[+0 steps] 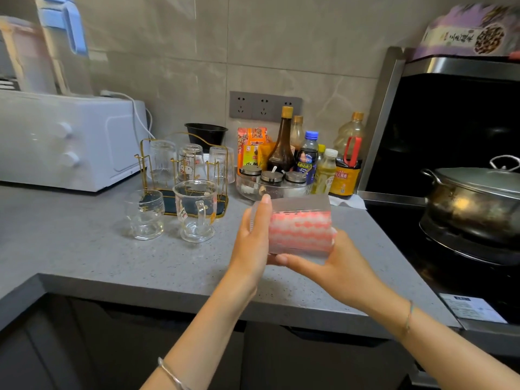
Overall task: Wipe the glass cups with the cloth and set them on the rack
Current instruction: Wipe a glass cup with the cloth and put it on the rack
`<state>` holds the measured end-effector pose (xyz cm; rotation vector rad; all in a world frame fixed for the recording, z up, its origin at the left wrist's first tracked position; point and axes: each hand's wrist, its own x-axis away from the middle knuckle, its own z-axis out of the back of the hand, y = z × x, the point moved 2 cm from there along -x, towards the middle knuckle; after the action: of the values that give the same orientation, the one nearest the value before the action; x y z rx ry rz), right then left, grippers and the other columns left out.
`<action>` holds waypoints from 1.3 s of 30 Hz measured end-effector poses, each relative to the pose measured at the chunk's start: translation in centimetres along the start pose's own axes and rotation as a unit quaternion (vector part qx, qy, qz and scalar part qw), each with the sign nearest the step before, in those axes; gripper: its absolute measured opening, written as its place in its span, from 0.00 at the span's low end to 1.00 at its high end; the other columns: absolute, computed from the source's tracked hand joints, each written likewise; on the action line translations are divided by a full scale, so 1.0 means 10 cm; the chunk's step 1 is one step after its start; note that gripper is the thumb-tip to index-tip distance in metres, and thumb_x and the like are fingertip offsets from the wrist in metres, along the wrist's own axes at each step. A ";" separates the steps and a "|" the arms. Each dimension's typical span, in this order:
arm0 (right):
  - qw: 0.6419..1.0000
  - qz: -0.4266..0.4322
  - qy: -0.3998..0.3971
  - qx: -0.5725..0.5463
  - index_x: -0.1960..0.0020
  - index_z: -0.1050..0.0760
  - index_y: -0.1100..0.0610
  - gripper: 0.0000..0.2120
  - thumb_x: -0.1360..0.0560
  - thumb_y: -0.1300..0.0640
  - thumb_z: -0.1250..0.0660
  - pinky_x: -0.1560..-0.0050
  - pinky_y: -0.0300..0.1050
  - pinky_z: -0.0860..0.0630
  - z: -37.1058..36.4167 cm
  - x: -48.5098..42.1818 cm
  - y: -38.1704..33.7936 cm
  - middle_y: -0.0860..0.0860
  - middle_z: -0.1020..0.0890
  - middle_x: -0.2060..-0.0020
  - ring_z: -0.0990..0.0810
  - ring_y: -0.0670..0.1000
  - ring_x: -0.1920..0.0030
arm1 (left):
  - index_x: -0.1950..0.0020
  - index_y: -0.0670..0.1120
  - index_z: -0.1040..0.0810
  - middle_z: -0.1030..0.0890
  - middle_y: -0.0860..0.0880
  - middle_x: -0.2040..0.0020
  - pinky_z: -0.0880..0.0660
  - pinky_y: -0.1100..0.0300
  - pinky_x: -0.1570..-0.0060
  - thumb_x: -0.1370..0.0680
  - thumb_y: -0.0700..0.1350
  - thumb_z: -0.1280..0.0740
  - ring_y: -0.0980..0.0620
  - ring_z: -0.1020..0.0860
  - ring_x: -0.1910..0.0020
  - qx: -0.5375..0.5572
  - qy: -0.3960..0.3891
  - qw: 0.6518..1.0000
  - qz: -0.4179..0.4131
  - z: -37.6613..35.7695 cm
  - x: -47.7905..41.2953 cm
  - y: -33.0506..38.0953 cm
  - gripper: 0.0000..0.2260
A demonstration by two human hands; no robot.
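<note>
Head view: the cloth pack is held between both hands, the left hand pressed flat-fingered to its side, the right hand curled underneath. Left of the grip, the glass cup and handled cup could be toppled if the pack slips.

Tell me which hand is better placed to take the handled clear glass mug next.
Probably left. The handled clear glass mug stands left of both hands, nearest the left hand. The right hand supports the pink-and-white cloth pack from below.
</note>
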<state>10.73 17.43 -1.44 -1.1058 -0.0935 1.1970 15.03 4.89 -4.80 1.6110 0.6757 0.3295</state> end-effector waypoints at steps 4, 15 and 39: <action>0.996 -0.040 -0.022 -0.080 0.45 0.22 0.44 0.15 0.28 0.60 0.29 0.48 0.27 0.27 -0.03 0.03 -0.01 0.35 0.17 0.49 0.20 0.36 0.45 | 0.34 0.54 0.28 0.21 0.51 0.41 0.23 0.59 0.45 0.30 0.72 0.39 0.55 0.21 0.42 -0.029 0.025 0.994 -0.098 0.01 0.01 -0.02 0.31; 0.954 -0.144 -0.026 -0.261 0.41 0.23 0.52 0.19 0.32 0.56 0.30 0.46 0.36 0.22 0.14 -0.01 -0.01 0.48 0.16 0.47 0.18 0.47 0.45 | 0.34 0.55 0.36 0.27 0.73 0.47 0.24 0.69 0.56 0.30 0.74 0.44 0.64 0.22 0.49 -0.115 -0.094 0.953 -0.264 0.04 0.08 0.07 0.32; 0.955 -0.132 -0.079 -0.255 0.44 0.23 0.51 0.14 0.29 0.57 0.34 0.49 0.35 0.22 0.16 0.02 -0.05 0.47 0.15 0.48 0.17 0.47 0.46 | 0.36 0.56 0.35 0.27 0.74 0.47 0.24 0.68 0.59 0.32 0.75 0.41 0.65 0.22 0.49 -0.129 -0.105 0.953 -0.252 0.10 0.12 0.01 0.32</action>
<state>10.28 18.61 -0.35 -1.3883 -0.6862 1.0403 16.60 4.78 -5.12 1.1547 0.8143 -0.1242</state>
